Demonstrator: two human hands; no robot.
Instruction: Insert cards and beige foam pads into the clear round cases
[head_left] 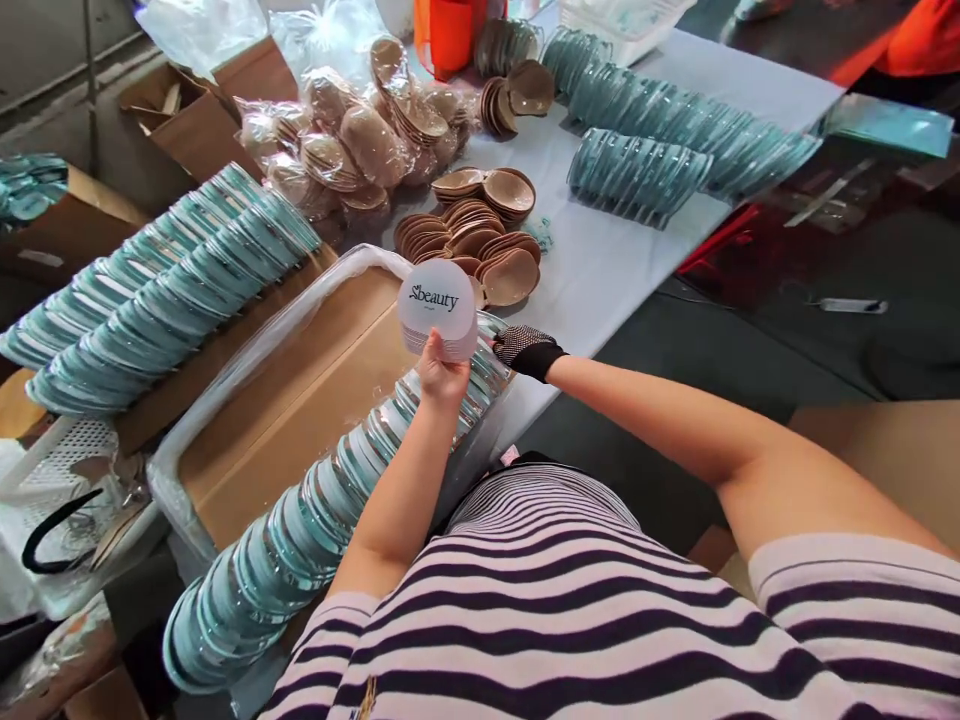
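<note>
A stack of frosted, rounded plastic sheets [437, 310] with "beauty" printed on the top one is gripped by my left hand [442, 372], thumb on the front. My right hand [527, 350], in a black mesh glove, is beside the stack at the far end of a long row of teal-edged clear plastic pieces [300, 520]. Its fingers are curled at that end of the row; what they pinch, if anything, is hidden. Just beyond the stack lie piles of brown oval pads [480, 240].
On my left is a plastic-lined cardboard tray [285, 410], with more teal rows [172, 290] past it. Bagged brown pads [352, 140] and further teal rows [675, 130] lie on the white table [559, 265]. An orange container [448, 35] stands at the back.
</note>
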